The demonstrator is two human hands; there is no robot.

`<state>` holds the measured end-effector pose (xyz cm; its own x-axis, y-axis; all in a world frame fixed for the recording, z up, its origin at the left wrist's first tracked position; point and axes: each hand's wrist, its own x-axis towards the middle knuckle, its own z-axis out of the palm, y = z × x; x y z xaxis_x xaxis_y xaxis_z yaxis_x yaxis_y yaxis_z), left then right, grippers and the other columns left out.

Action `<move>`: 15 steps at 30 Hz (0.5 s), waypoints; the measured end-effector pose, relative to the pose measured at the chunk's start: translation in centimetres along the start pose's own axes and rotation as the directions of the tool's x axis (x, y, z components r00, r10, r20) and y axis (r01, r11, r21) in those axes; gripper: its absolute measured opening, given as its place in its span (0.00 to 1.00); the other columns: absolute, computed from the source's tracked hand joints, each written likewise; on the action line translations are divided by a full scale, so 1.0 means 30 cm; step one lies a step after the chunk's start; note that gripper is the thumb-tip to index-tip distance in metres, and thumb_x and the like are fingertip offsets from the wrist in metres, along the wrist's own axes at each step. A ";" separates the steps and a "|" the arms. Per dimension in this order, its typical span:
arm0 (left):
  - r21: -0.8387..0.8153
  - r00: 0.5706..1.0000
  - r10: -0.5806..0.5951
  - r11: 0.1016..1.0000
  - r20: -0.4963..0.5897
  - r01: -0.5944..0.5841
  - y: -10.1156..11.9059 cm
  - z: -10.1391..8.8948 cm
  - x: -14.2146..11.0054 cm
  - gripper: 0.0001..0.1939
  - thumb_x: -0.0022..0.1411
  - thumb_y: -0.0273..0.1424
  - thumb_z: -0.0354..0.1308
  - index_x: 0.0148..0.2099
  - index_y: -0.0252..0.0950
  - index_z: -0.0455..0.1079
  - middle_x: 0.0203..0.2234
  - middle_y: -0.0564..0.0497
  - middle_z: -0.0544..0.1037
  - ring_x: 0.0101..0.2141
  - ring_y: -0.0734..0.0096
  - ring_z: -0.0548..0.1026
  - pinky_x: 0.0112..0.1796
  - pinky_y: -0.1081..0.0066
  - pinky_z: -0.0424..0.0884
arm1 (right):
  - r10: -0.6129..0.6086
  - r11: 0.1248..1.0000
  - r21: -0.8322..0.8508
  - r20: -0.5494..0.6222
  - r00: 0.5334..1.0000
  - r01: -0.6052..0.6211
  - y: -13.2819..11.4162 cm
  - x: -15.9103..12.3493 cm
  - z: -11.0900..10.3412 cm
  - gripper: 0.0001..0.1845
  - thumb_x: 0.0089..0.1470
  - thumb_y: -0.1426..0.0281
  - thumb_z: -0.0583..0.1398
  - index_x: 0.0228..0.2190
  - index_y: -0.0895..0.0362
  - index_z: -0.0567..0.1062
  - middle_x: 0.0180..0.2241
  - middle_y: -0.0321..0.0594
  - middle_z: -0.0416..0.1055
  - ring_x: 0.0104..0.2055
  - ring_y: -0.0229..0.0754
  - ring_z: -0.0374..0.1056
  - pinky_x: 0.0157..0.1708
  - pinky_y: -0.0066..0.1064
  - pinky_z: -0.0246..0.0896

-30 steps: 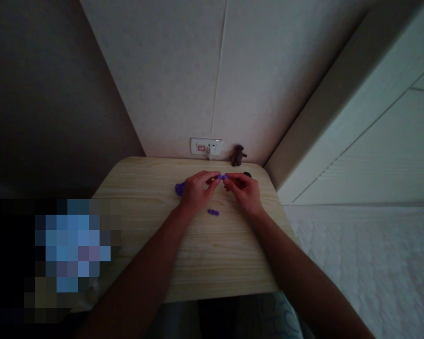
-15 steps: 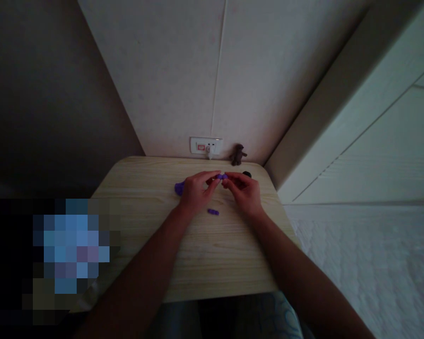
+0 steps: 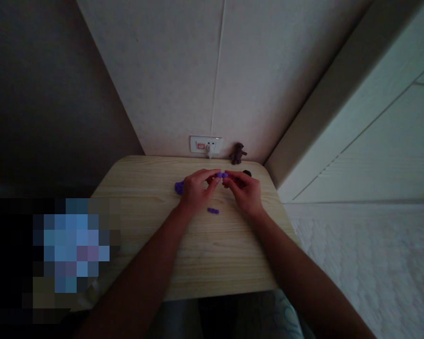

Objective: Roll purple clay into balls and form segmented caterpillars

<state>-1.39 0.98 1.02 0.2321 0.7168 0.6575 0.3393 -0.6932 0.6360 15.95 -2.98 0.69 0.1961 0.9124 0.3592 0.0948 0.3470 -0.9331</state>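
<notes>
Above the wooden table (image 3: pixel 183 254), both my hands pinch a small purple piece of modelling clay (image 3: pixel 222 175) that shows two rounded lumps side by side. My left hand (image 3: pixel 197 189) grips its left end between thumb and fingers. On the right end, the fingertips of my right hand (image 3: pixel 245 190) are closed. A short purple clay roll (image 3: pixel 213 211) with rounded bumps lies on the table between my wrists. Partly hidden behind my left hand is a larger purple clay lump (image 3: pixel 179 188). A dark round object (image 3: pixel 247 173) peeks out behind my right hand.
A small dark brown bear-like figure (image 3: pixel 238 154) stands at the table's back edge by the wall. Left of it, a wall socket (image 3: pixel 205 144) holds a white plug. A pale cabinet (image 3: pixel 356 141) rises on the right. The lower left is blurred out by pixelation.
The two lumps of the held clay piece show slightly more clearly between my fingertips. Both hands keep nearly the same place and grip.
</notes>
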 end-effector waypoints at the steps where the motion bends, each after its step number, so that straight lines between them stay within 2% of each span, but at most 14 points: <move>1: -0.001 1.000 0.008 1.000 0.001 -0.008 -0.001 0.001 0.001 0.11 0.68 0.33 0.62 0.49 0.37 0.82 0.41 0.47 0.87 0.38 0.69 0.84 0.44 0.69 0.80 | -0.005 1.000 -0.011 0.006 1.000 0.005 0.001 0.000 -0.001 0.19 0.51 0.55 0.73 0.42 0.53 0.85 0.35 0.41 0.82 0.32 0.41 0.76 0.37 0.36 0.77; 10: -0.024 0.999 0.033 0.999 0.036 -0.033 -0.017 0.009 0.001 0.09 0.69 0.33 0.62 0.46 0.38 0.82 0.40 0.48 0.87 0.40 0.67 0.84 0.45 0.69 0.79 | -0.067 0.991 -0.115 0.053 0.996 0.073 -0.003 0.003 -0.013 0.19 0.54 0.54 0.71 0.40 0.56 0.85 0.32 0.41 0.79 0.29 0.39 0.75 0.33 0.33 0.74; 15: -0.040 0.998 0.057 0.998 0.026 -0.055 -0.023 0.009 0.009 0.10 0.69 0.34 0.62 0.47 0.37 0.82 0.39 0.47 0.84 0.39 0.68 0.82 0.44 0.69 0.78 | -0.082 0.987 -0.132 0.065 0.995 0.090 0.006 0.003 -0.018 0.19 0.56 0.53 0.70 0.41 0.54 0.84 0.35 0.42 0.80 0.32 0.40 0.76 0.35 0.34 0.75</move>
<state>-1.34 1.67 0.64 0.2746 0.6782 0.6816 0.2890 -0.7343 0.6142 16.50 -2.96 0.56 0.1242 0.8929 0.4328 0.2406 0.3961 -0.8861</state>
